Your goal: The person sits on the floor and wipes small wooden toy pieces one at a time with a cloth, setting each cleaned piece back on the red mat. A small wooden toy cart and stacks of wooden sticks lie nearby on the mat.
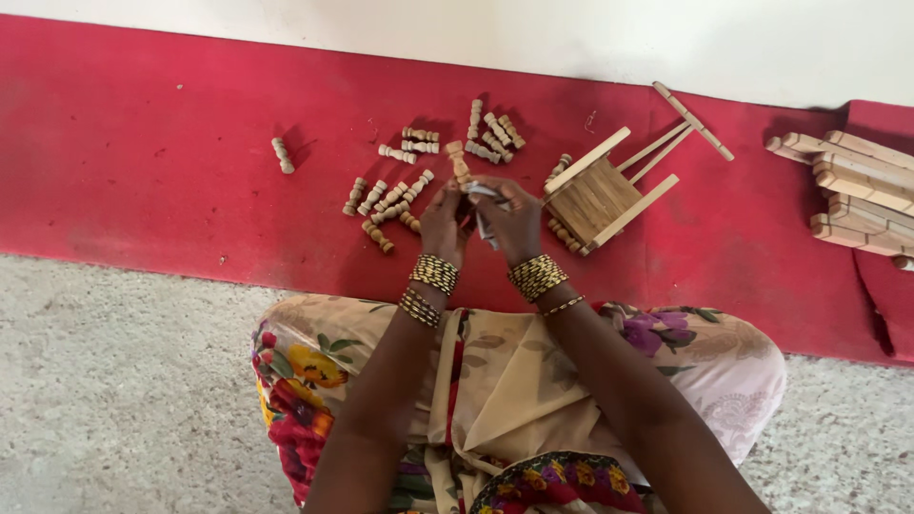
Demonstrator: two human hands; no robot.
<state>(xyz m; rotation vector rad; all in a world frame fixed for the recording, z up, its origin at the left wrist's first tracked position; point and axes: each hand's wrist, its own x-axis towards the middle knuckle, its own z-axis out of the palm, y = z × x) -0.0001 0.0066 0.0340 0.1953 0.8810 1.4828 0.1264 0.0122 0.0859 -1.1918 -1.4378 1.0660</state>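
Observation:
My left hand [441, 225] and my right hand [511, 223] meet over the red mat [171, 190], just beyond my knees. Between them I hold a small turned wooden peg [459, 164] that sticks up past the fingers, and a grey strip, perhaps sandpaper [483, 196], wrapped about its lower end. Which hand grips which piece is hard to tell, since the fingers overlap. Both wrists wear stacks of gold and black bangles.
Several loose wooden pegs [390, 198] lie scattered on the mat ahead and to the left; one peg [282, 155] lies apart farther left. A small wooden stool frame [598, 195] lies on its side at right. Stacked wooden slats [862, 190] sit at far right.

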